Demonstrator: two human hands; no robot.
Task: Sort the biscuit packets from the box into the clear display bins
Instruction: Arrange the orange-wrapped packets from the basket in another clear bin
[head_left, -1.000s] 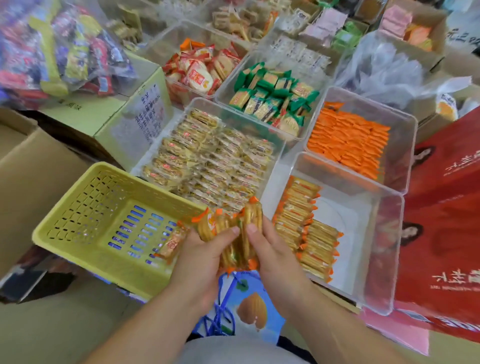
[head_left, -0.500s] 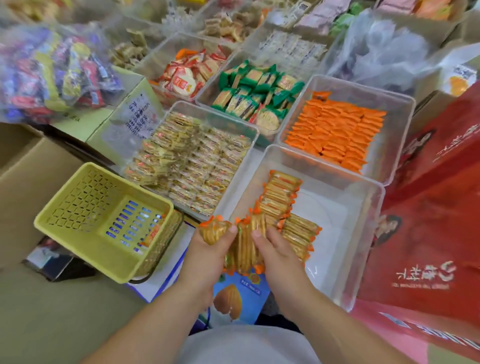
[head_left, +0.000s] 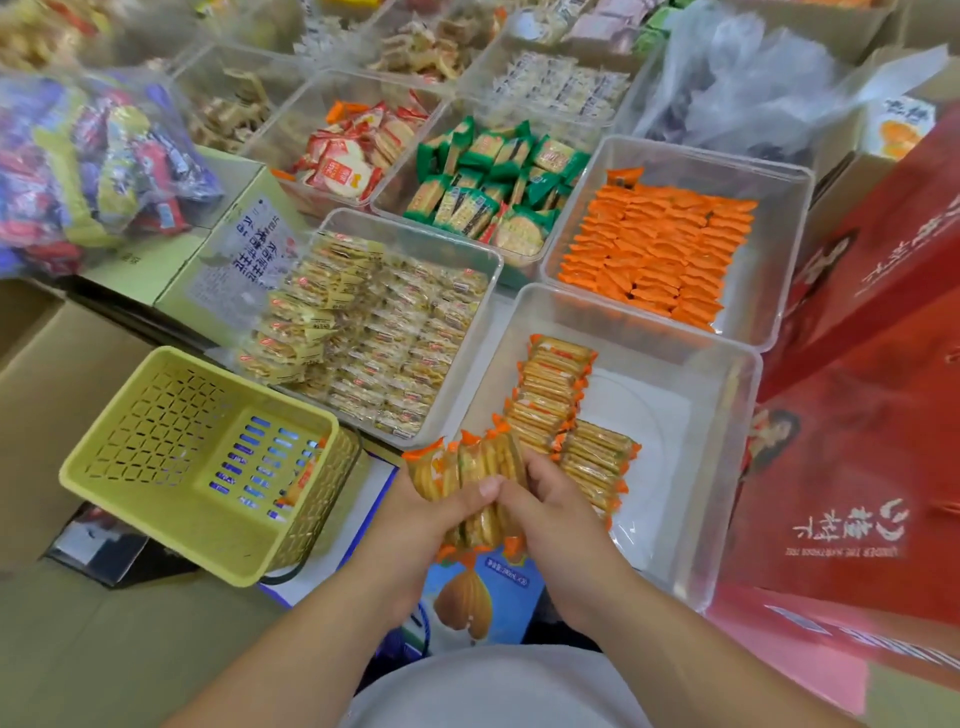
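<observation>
Even, soft light falls over the whole display, with faint shadows. At 9 o'clock lies a brown cardboard box (head_left: 57, 426), and above it a pale green carton (head_left: 156, 270) with a printed label. At 10 o'clock sits a clear bag of mixed wrapped snacks (head_left: 93, 171). Red gift cartons (head_left: 862, 426) fill 3 o'clock, and crumpled clear plastic (head_left: 753, 78) lies at 1 o'clock.

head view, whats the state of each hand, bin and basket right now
left hand, grips the held packets
right hand, grips the held packets
held packets, bunched between both hands
near clear bin, partly filled
orange-packet bin, mostly filled
yellow basket, nearly empty
</observation>
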